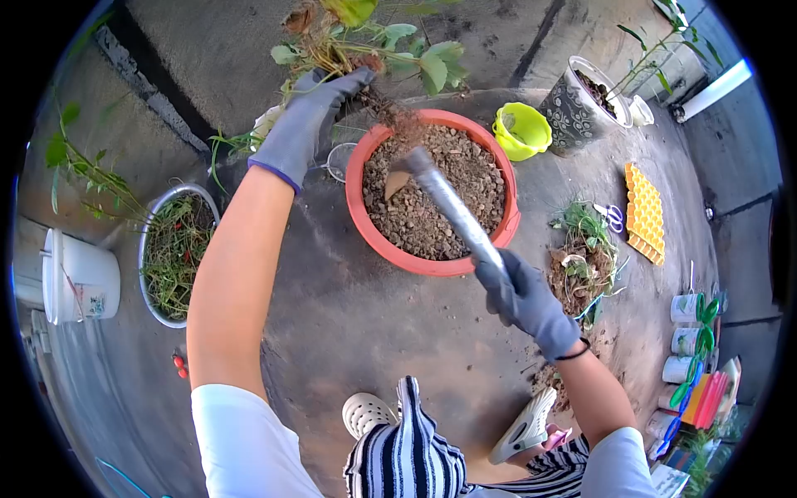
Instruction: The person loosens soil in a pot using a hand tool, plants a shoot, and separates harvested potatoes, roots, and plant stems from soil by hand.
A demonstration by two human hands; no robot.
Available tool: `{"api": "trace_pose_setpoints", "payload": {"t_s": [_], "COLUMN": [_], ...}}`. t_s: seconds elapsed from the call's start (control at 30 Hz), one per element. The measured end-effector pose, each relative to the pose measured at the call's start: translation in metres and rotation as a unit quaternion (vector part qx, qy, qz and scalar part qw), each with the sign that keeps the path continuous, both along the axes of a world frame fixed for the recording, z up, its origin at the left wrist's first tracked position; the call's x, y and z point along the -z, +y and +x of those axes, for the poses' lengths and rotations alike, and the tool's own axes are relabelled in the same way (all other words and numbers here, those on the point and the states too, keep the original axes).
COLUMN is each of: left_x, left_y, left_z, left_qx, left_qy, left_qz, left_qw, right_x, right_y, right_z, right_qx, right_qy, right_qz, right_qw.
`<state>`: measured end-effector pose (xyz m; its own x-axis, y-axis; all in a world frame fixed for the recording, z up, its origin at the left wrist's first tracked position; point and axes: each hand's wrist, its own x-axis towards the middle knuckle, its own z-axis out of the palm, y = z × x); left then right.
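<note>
My left hand (311,116), in a grey glove, is closed around the base of a leafy plant (398,54), held up beyond the pot's far left rim. Its brown roots (386,108) hang toward the soil. My gloved right hand (527,299) grips the metal handle of a small hand hoe (457,212) at the pot's near right side. The hoe's blade (398,181) is over the soil (440,203) in the round terracotta-coloured pot (361,216); whether it touches the soil I cannot tell.
A yellow-green pot (523,131) and a patterned planter (573,112) stand at the back right. Pulled plants with soil (581,266), scissors (613,217) and a yellow honeycomb tray (645,214) lie right. An oval tub of greenery (178,257) and a white bucket (83,276) stand left.
</note>
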<state>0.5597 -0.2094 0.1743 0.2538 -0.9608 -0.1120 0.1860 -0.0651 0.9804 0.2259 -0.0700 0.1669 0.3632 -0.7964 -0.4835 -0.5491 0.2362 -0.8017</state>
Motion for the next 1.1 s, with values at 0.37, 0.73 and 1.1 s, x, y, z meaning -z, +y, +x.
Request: {"api": "trace_pose_setpoints", "payload": {"t_s": [0.37,0.73,1.1], "left_x": [-0.012,0.003,-0.03], "left_y": [-0.009,-0.001,0.019], "left_z": [0.012,0.021,0.008], "left_qx": [0.003,-0.016,-0.015], "left_qy": [0.061,0.1,0.056], "left_qz": [-0.078,-0.046,-0.027], "left_qw": [0.995,0.994,0.998], "right_x": [0.043,-0.03,0.021], "right_y": [-0.024,-0.012,-0.022], "right_z": [0.022,0.011,0.017], "right_qx": [-0.04,0.059,-0.027], "right_qy": [0.08,0.002,0.042], "right_qz": [-0.001,0.016,0.063], "right_qw": [0.996,0.998,0.997]}}
